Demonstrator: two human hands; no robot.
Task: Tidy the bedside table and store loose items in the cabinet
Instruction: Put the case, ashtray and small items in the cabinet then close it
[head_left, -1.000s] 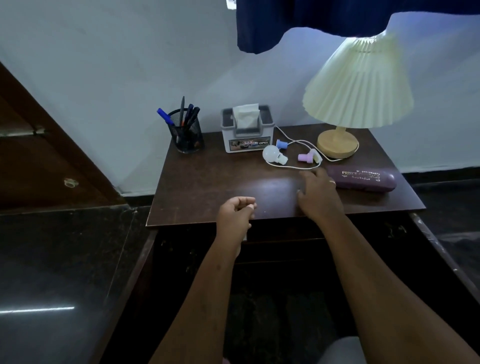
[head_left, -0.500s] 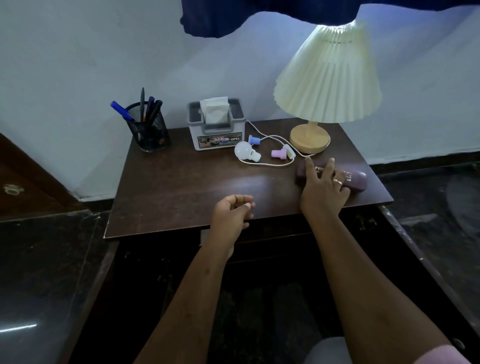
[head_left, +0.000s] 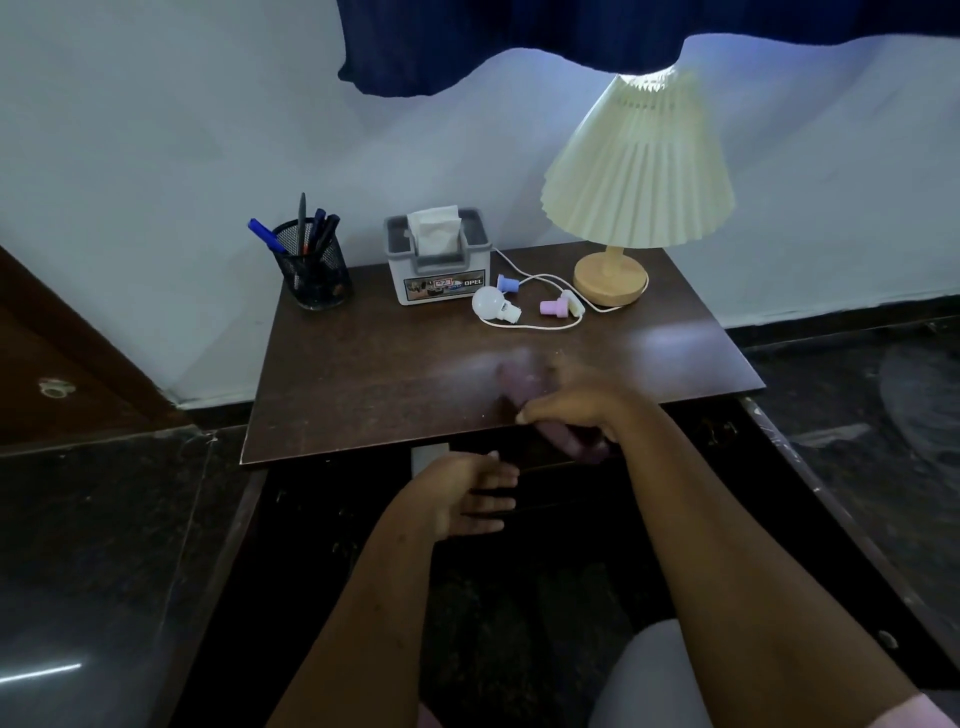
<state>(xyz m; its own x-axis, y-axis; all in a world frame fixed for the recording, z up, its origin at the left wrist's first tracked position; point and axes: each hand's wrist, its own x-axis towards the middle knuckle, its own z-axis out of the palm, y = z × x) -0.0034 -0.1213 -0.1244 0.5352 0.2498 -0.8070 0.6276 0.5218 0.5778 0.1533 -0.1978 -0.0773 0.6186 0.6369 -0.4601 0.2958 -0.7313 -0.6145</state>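
My right hand (head_left: 576, 408) grips the purple case (head_left: 576, 447) at the front edge of the dark wooden bedside table (head_left: 374, 374); the case is blurred and partly hidden by my fingers. My left hand (head_left: 467, 496) is held flat with straight fingers just below the tabletop, in front of the dark cabinet front (head_left: 332, 519), holding nothing. A white bulb (head_left: 491, 304), a blue plug piece (head_left: 506, 283) and a pink plug piece (head_left: 550, 307) lie loose among the lamp's white cord (head_left: 540, 327).
At the back of the table stand a mesh pen holder (head_left: 311, 275), a grey tissue box (head_left: 439, 260) and a lamp with a pleated cream shade (head_left: 639, 171). A white wall rises behind. Dark polished floor (head_left: 104, 545) lies on both sides.
My right hand closed round the purple case and drew it from the table's right side toward the front edge. My left hand opened its fingers and dropped below the tabletop.
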